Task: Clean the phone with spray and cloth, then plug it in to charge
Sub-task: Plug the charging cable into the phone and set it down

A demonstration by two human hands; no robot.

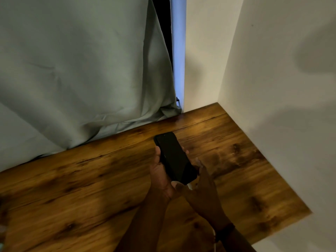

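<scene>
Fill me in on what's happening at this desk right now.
A person stands over a wooden desk in a corner, beside a grey-green curtain. The left hand holds a black phone above the desk, its screen dark. The right hand is at the phone's lower end, with something small and white showing there, possibly a charging plug; whether it is already inserted cannot be told. No spray or cloth is clearly in view.
</scene>
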